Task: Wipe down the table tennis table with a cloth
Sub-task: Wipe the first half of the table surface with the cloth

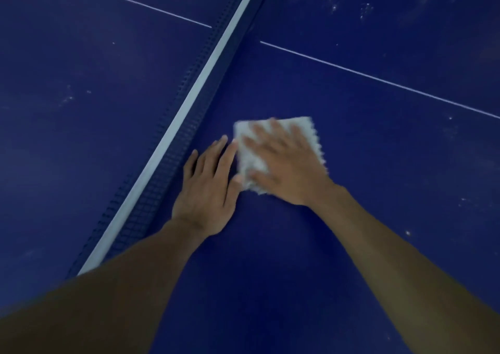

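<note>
Blue table top, matte, fills the whole view; no room beyond it shows. Pale dust specks dot the far part. Net with a white top band runs diagonally from near left to far right, and a thin white centre line crosses both halves. No table edge is in view. There is open blue surface right of the hands and near them, while the net closes off the left. White cloth lies flat on the near-right half, just beside the net, between net and centre line. It is roughly square, set cornerwise, zigzag edge facing right; I cannot tell a long axis. Right hand, blurred, presses on the cloth, fingers straight and spread, gripping nothing. Left hand lies flat on the table beside the net, fingers straight, pointing along it, with its index finger touching the cloth's left edge.
</note>
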